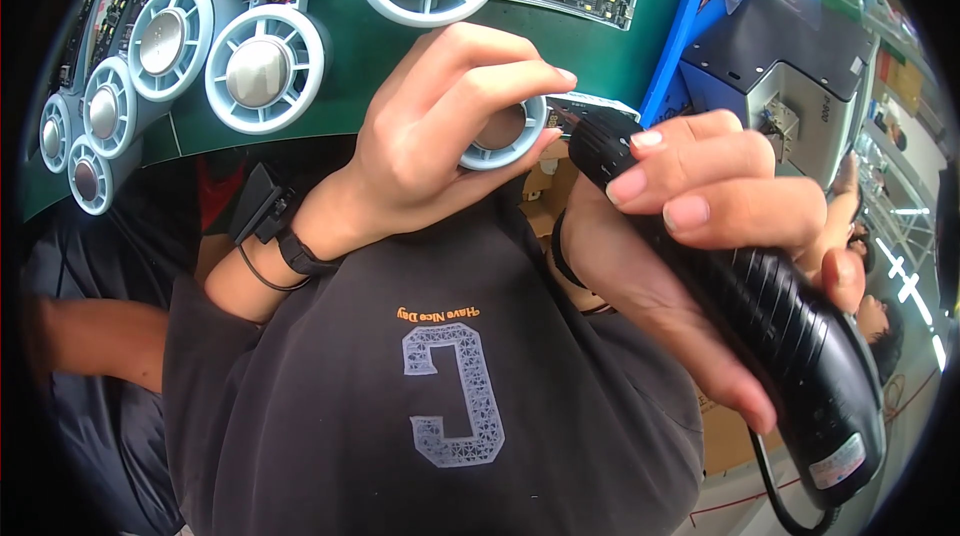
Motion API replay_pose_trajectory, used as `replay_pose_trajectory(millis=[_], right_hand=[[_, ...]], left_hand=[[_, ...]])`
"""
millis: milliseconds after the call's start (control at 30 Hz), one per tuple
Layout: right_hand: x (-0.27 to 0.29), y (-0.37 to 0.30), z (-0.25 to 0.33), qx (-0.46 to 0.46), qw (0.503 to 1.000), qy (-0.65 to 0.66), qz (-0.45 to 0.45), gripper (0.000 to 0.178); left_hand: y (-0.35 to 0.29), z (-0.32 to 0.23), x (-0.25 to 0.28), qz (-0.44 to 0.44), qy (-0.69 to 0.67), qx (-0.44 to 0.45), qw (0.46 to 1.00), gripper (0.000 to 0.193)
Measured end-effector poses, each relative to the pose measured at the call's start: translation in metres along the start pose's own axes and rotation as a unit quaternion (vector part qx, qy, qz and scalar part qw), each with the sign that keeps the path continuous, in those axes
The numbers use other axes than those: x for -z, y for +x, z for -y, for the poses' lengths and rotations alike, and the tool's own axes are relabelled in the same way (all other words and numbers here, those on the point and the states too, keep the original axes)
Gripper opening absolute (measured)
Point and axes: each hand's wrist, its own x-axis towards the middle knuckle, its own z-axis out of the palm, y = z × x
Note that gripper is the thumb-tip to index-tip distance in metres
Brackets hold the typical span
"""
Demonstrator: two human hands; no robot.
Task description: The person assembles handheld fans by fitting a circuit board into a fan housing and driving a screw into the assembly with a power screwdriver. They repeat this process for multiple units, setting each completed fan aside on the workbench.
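My left hand (425, 126) is closed round a light blue fan housing (537, 136) with a spoked ring and a silver round centre. Its fingers cover much of the ring, and the housing is held at the table's near edge. A narrow strip with a circuit board (610, 108) shows just beyond it, partly hidden by the tool. In my right hand (715, 181) is a black electric screwdriver (790, 331), tilted up and to the left. The tool's tip points at the strip beside the housing; whether it touches cannot be seen.
Several similar blue fan housings (258, 71) stand on the green table (342, 81), some with circuit boards. A blue-edged bin (672, 46) and a grey-black metal box (780, 61) are at right. The screwdriver's cable (768, 476) hangs down. Another person's arm (100, 341) is at left.
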Motion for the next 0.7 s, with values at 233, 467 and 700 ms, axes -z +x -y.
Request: replay_pose_trajectory(millis=[233,467,700], right_hand=[[0.015,-0.004,0.0,-0.025,0.997,0.064,0.015,0.085],[0.056,0.02,0.023,0.055,0.979,-0.048,-0.188,0.087],[0.163,0.057,0.025,0.097,0.953,-0.212,-0.194,0.09]], left_hand=[[0.003,0.001,0.011,0.076,0.027,-0.031,0.996,0.059],[0.01,-0.012,0.004,0.063,0.069,-0.024,0.995,0.059],[0.009,-0.013,0.0,0.073,0.124,-0.033,0.989,0.061]])
